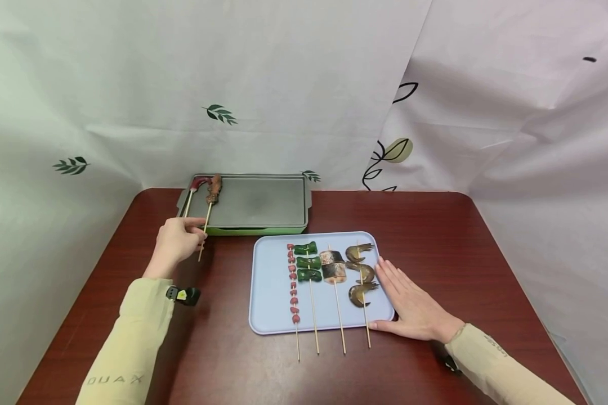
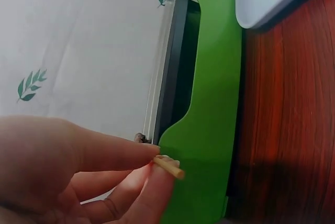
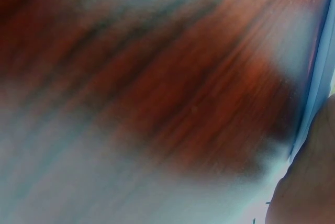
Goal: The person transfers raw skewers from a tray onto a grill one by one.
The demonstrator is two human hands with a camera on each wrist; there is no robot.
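Observation:
My left hand (image 1: pixel 178 241) pinches the wooden stick of a brown meat skewer (image 1: pixel 214 190) between thumb and fingers. The meat end lies over the left part of a flat grill plate (image 1: pixel 263 198). Close up in the left wrist view, the stick's end (image 2: pixel 171 169) pokes out past the fingertips, beside the green grill base (image 2: pixel 214 88). Left of it, a dark red skewer (image 1: pixel 200 182) lies on the plate. Fingers straight, my right hand (image 1: pixel 412 306) rests along the right edge of a pale blue tray (image 1: pixel 271 298), near a shrimp skewer (image 1: pixel 363 295).
Also on the tray are a skewer of small red pieces (image 1: pixel 293 284), a green vegetable skewer (image 1: pixel 309 262) and a fish skewer (image 1: pixel 334 265). Their sticks overhang its front edge. A white patterned curtain (image 1: pixel 284 84) stands behind the brown table (image 1: pixel 223 337).

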